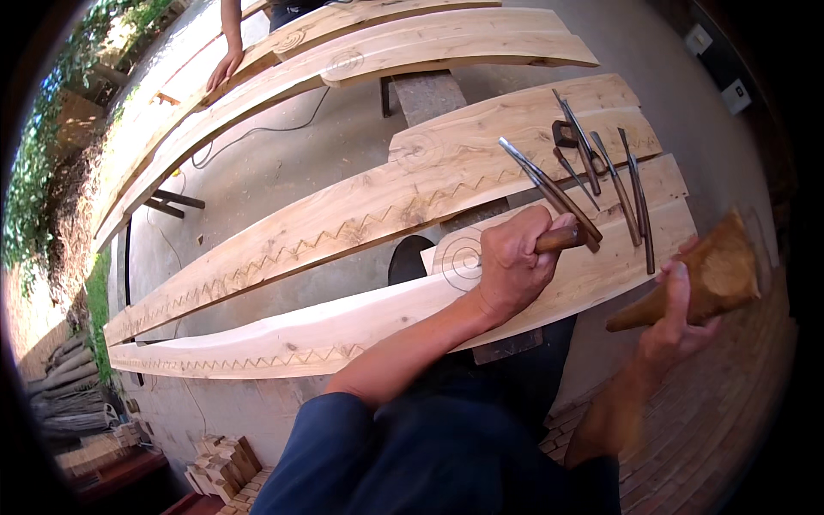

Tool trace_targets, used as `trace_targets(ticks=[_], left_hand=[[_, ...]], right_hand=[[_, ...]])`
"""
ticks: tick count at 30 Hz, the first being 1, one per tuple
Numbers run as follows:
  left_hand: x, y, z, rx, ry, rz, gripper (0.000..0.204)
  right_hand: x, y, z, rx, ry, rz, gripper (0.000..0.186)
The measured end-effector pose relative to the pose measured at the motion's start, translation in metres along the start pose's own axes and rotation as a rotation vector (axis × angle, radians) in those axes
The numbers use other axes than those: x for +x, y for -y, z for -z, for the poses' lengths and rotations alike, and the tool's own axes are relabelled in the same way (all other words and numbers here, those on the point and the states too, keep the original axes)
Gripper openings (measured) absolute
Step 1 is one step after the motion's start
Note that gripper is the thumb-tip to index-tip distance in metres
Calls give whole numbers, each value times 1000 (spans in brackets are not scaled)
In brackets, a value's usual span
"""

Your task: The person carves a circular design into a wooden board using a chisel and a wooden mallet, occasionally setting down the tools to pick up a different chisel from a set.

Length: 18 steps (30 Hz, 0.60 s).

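Note:
My left hand (518, 257) is closed around a wooden tool handle (556, 242) above carved concentric circles (455, 263) on the nearest light plank (309, 330); the tool's tip is hidden behind the hand. My right hand (678, 318) grips a brown wooden mallet (708, 279), slightly blurred, out past the plank's right edge. Several chisels and gouges (637, 206) with dark wooden handles lie spread over the right ends of the planks, beside a small dark block (563, 135). A zigzag line (403, 206) runs along the middle plank (257, 249).
Farther planks (455, 47) rest on supports (421, 94), with a co-worker's hand (225, 69) on them. A cable (257, 130) runs across the concrete floor (326, 146). Cut wood blocks (227, 468) are stacked at bottom left; bundled poles (64, 386) lie at far left.

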<state>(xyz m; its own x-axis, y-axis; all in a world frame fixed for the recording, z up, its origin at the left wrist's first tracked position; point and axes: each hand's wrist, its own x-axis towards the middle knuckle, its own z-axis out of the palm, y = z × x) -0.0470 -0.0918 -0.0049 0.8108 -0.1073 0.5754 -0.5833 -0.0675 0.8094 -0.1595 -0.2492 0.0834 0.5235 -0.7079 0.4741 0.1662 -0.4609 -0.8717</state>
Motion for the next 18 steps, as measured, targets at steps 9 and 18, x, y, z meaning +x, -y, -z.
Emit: trace_targets(ticks=[9, 18], left_hand=[[-2, -1, 2, 5, -44, -19, 37], [-2, -1, 3, 10, 6, 15, 36]], right_hand=[[23, 44, -28, -875, 392, 659, 53], [-2, 36, -36, -747, 400, 538, 49]])
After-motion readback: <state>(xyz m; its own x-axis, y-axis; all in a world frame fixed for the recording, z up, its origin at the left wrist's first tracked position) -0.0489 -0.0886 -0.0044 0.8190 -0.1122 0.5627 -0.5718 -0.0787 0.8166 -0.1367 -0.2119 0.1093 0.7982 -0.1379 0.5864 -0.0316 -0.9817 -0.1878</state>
